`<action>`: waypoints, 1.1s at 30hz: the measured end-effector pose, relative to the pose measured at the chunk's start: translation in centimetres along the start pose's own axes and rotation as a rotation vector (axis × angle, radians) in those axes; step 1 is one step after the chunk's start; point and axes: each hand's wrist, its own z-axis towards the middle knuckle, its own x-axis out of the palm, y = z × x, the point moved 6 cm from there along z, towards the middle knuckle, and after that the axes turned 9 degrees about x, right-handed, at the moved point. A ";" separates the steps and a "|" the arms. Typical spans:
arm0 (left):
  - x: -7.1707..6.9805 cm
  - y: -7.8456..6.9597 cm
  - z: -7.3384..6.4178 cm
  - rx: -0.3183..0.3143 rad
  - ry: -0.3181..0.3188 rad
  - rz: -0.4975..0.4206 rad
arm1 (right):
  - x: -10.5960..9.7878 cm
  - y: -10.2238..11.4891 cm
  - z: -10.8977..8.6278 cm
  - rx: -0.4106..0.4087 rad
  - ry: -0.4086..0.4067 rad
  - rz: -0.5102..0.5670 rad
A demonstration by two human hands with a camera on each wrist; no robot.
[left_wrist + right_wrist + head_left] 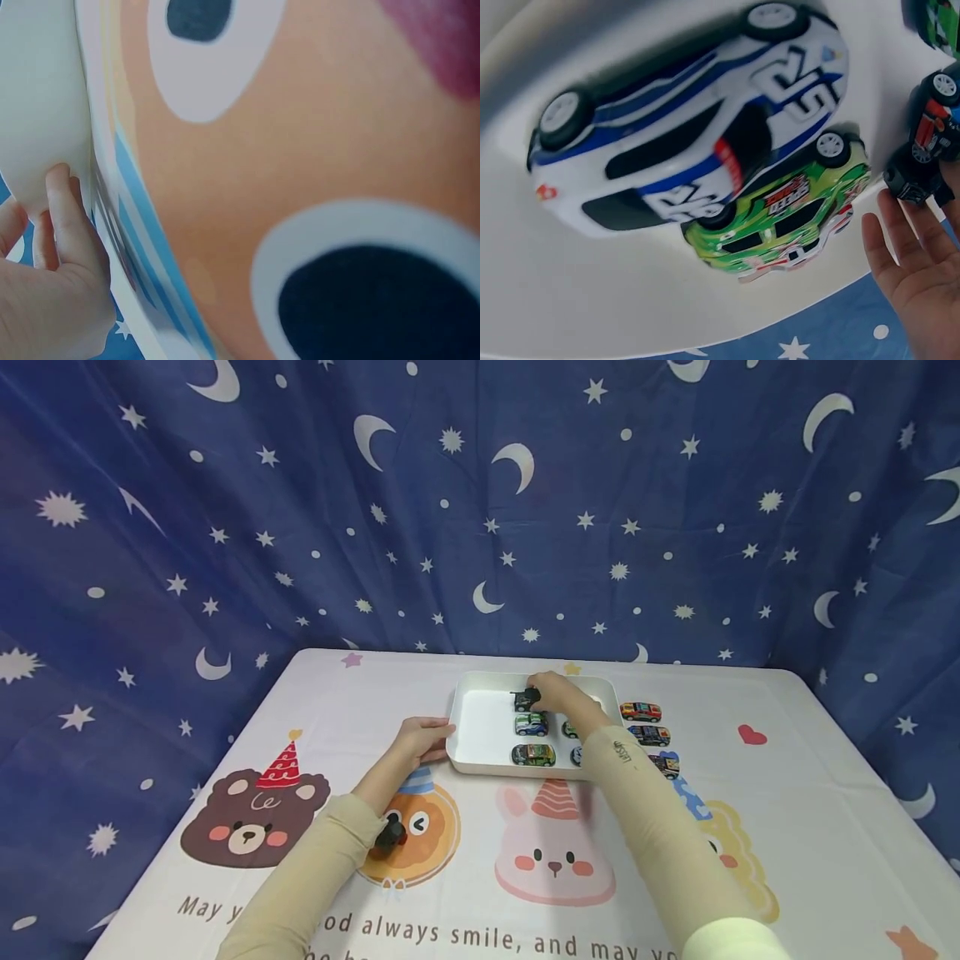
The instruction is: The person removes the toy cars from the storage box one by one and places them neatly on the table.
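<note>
A white tray [480, 727] lies on the table with several toy cars inside. My left hand [422, 741] grips its left wall, thumb over the rim; the left wrist view shows the fingers pinching this wall. At the tray's back, my right hand [558, 693] holds a black toy car [524, 700] from above, partly covering it. In front of that car sit a white, green and blue car [532, 724] and a green and red car [533, 755]. The right wrist view shows a white-and-blue car [682, 150] beside a green car [780, 217].
Outside the tray's right wall stand a red-orange car [641, 711], a dark blue car [649, 735] and another dark car [665, 766], partly behind my right sleeve. A cartoon-printed cloth [420, 910] covers the table. Behind it hangs a blue star-and-moon curtain [420, 527].
</note>
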 end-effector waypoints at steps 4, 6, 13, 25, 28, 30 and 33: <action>0.1 -0.1 -0.1 0.000 -0.002 -0.008 | 0.0 0.2 0.0 0.000 -0.012 -0.003; 0.2 -0.1 -0.1 0.002 0.001 -0.013 | 0.0 0.3 -0.1 0.001 -0.014 -0.007; 0.2 0.0 -0.2 0.006 -0.001 0.008 | -0.1 0.3 -0.2 -0.013 -0.022 -0.008; 0.1 0.0 0.0 0.020 0.000 0.014 | -0.2 -0.1 -0.2 -0.009 -0.033 0.010; 0.1 0.1 0.0 0.020 0.001 0.006 | -0.3 -0.4 -0.1 -0.013 -0.029 0.034; 0.1 0.1 0.0 0.025 0.002 -0.005 | -0.4 -0.6 0.0 -0.029 -0.049 0.046; 0.0 0.1 -0.1 0.041 0.006 -0.017 | -0.5 -0.9 0.0 -0.011 -0.047 0.053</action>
